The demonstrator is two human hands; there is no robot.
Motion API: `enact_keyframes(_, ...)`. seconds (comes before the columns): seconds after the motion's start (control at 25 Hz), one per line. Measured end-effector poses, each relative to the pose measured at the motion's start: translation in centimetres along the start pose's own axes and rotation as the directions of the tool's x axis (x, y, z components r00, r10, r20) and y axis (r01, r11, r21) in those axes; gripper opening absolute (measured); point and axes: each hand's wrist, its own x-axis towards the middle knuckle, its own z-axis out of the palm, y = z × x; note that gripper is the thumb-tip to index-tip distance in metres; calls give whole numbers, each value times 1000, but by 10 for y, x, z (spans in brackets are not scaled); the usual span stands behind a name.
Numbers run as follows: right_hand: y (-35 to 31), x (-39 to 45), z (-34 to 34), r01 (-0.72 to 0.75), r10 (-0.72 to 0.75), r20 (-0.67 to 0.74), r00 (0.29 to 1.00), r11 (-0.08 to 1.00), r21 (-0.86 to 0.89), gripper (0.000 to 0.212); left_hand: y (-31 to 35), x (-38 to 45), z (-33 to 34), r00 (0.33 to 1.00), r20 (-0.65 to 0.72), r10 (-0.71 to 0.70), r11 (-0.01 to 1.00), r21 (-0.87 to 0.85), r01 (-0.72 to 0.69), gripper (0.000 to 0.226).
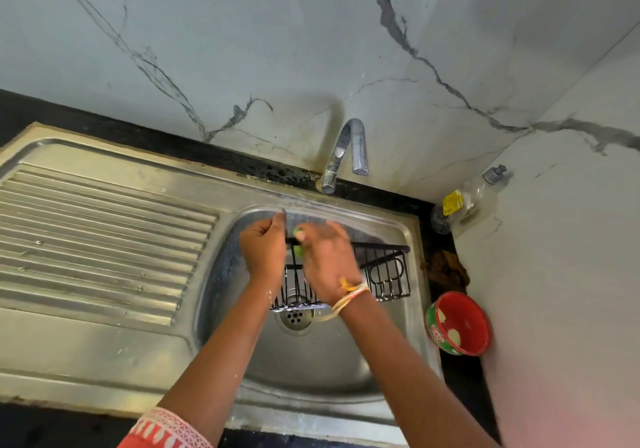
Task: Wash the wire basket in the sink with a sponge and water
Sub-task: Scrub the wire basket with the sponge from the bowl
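- Standing upright in the sink [408, 236], at twelve o'clock from the drain [295, 316]: wire basket [384, 271], black.
- Gripping its upper left corner: left hand [263, 250], fingers curled.
- Pinching a green sponge [298, 241] against the top rail: right hand [325, 260], blurred.
- Probably handling light, stiff, slippery when wet; holding best by the rim rail.
- Not running: tap [346, 153].

One wire basket [381, 271], one green sponge [298, 239], one tap [346, 153], one red bowl [459, 323], one clear bottle [464, 201], two hands.
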Motion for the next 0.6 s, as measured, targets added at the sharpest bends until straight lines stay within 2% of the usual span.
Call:
enact_keyframes(0.08,-1,-3,4,111,-111,39,993,994,-6,17,0,-2,-5,1000,4,-16,1000,-16,16,40)
enact_keyframes(0.2,51,-3,-15,9,-7,60,998,999,-39,42,1,8,-22,997,13,-74,993,-88,75,29)
enact_keyframes(0.32,94,-4,-31,-111,110,-16,994,993,-30,49,-4,15,-25,997,30,-77,987,-139,81,26)
enact_keyframes(0.44,105,1,-40,-112,111,-22,994,989,-92,52,-14,23,-30,995,39,-87,985,-147,92,28)
enact_keyframes(0.52,98,3,-46,-105,107,-4,994,971,-215,49,-21,29,-36,991,128,-27,999,29,23,36)
enact_keyframes(0.56,93,5,-47,-105,108,-6,994,956,-275,50,-21,28,-37,978,210,17,968,241,-69,42)
enact_keyframes(0.6,86,8,-48,-102,103,-16,995,936,-338,52,-20,22,-35,960,275,57,853,487,-190,50)
